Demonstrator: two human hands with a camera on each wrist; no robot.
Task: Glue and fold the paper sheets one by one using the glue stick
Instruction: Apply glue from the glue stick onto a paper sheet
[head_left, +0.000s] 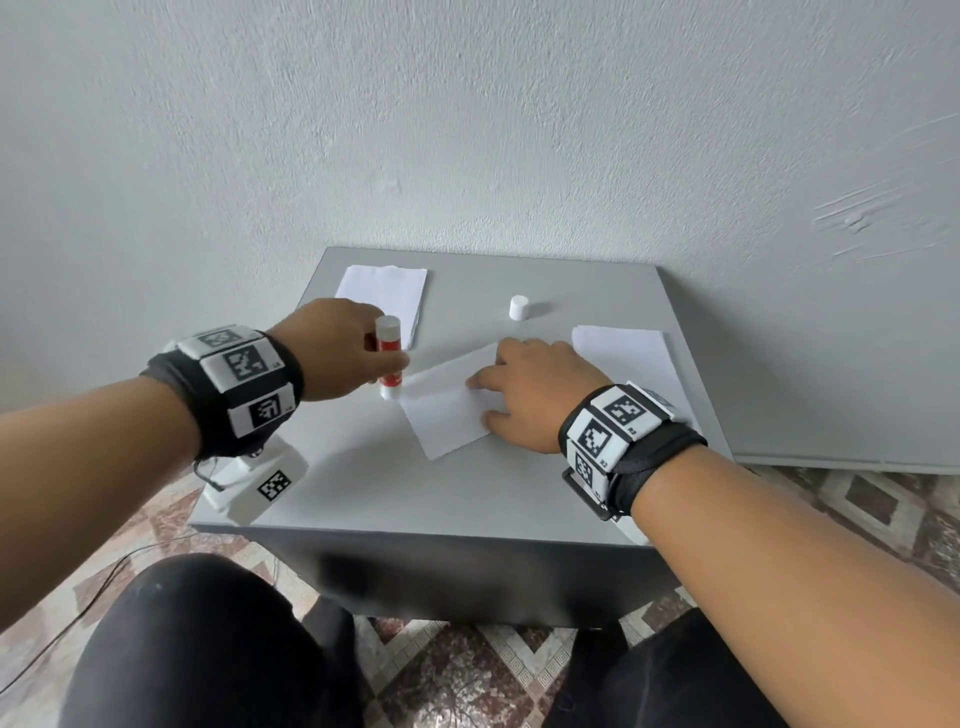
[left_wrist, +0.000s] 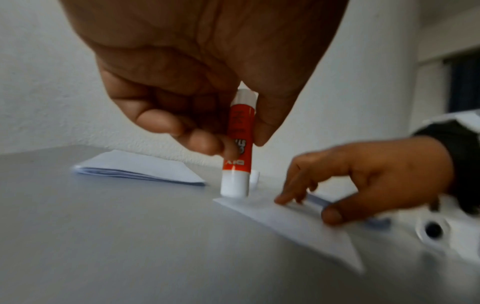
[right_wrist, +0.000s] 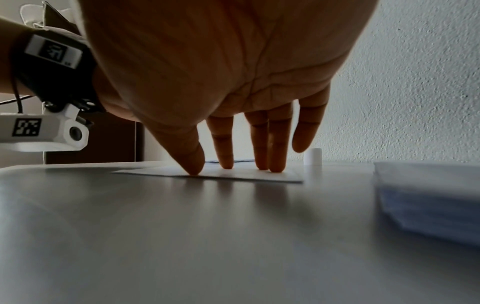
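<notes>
The white paper sheet being worked lies mid-worktop, partly folded, its long axis running from about 7 o'clock to 1 o'clock in the head view. At its 10 o'clock corner stands the red-and-white glue stick, near upright with its lower end down at the sheet's edge; whether that end touches paper or the grey worktop just beside it I cannot tell. The left hand has thumb and fingers curled round the stick's red barrel. The right hand sits at the sheet's 3 o'clock side, fingers straight and spread, tips pressing the paper flat, gripping nothing.

The coming move, as I judge it, turns on this: the stick is at the sheet's left corner, so a glue stroke would run along the sheet's edge, while the right hand pins the opposite side against sliding.

Outward: a stack of folded white sheets at 11 o'clock, a small white cylindrical cap at 1 o'clock, and a pile of flat white sheets at 3 o'clock, partly behind the right hand.

The left wrist view shows the grip on the stick and a raised flap under the right fingers, which the head view flattens. The right wrist view shows four fingertips planted on the sheet, yet the stick is hidden from it.
</notes>
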